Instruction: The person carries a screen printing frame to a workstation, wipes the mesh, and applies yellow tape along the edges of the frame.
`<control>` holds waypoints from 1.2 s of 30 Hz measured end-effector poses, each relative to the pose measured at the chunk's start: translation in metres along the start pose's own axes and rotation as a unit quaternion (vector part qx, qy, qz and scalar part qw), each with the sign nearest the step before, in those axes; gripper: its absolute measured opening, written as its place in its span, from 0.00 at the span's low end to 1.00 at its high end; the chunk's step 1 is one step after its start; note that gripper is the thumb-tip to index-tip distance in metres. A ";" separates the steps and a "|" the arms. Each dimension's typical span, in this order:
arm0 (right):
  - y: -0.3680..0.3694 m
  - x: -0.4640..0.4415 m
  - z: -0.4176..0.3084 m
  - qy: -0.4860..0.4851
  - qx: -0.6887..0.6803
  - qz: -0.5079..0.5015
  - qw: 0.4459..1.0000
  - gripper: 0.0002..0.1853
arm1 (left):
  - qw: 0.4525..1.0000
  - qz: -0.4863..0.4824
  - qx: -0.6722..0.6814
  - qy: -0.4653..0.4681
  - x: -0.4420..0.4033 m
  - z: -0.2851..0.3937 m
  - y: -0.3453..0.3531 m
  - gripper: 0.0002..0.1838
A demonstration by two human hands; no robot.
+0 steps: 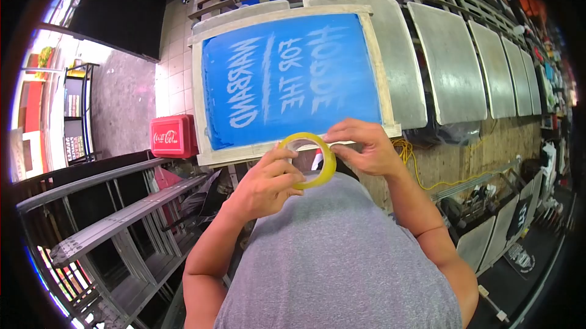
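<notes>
A roll of yellowish tape [328, 164] is held upright in front of my grey shirt, its open ring facing me. My left hand [270, 179] is wrapped round the roll's left side. At the roll's upper right edge, the thumb and forefinger of my right hand [364, 146] are close together; what lies between them is too small to make out. Just beyond both hands lies a wood-framed screen [381, 79] with a blue surface [244, 137] and pale mirrored lettering.
Grey platens [448, 63] stand in a row to the right on a rack. A red Coca-Cola box [173, 137] is left of the screen, above a metal ladder [131, 219]. A yellow cord [421, 176] lies at right, near wooden boards.
</notes>
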State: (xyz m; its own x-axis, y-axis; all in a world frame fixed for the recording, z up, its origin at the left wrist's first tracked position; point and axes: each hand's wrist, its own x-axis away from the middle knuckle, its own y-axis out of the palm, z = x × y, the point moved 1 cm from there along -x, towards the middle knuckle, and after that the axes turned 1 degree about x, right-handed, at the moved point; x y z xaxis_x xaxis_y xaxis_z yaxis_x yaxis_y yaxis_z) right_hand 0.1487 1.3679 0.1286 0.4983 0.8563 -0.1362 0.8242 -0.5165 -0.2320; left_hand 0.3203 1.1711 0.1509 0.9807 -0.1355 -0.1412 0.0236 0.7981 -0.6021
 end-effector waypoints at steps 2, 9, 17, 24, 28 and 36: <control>-0.003 -0.001 0.000 -0.004 -0.004 -0.005 1.000 0.14 | 1.000 -0.005 0.010 -0.003 0.001 0.001 -0.001 0.15; -0.006 -0.007 -0.003 -0.022 -0.038 -0.042 0.998 0.08 | 0.999 -0.015 0.011 0.026 0.003 0.006 -0.009 0.16; 0.023 0.016 0.025 0.069 -0.186 -0.064 0.978 0.06 | 0.993 -0.080 0.001 -0.088 0.018 -0.030 -0.015 0.15; 0.078 0.059 0.116 0.329 -0.402 0.011 0.855 0.11 | 0.980 -0.134 0.011 -0.150 0.035 -0.073 0.019 0.15; 0.079 0.056 0.130 0.344 -0.348 0.028 0.872 0.13 | 0.959 -0.163 0.105 -0.207 0.025 -0.072 0.023 0.17; 0.078 0.036 0.145 0.403 -0.236 0.133 0.874 0.06 | 0.971 -0.145 0.056 -0.184 0.025 -0.088 0.031 0.23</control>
State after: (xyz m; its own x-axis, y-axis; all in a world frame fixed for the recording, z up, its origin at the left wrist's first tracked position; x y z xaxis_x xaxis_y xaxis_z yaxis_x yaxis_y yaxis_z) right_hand 0.1919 1.3592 -0.0343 0.5598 0.5230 0.6427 0.5752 -0.8036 0.1529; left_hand 0.3289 1.1404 0.0596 0.9323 -0.1608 0.3239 0.3089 0.8198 -0.4822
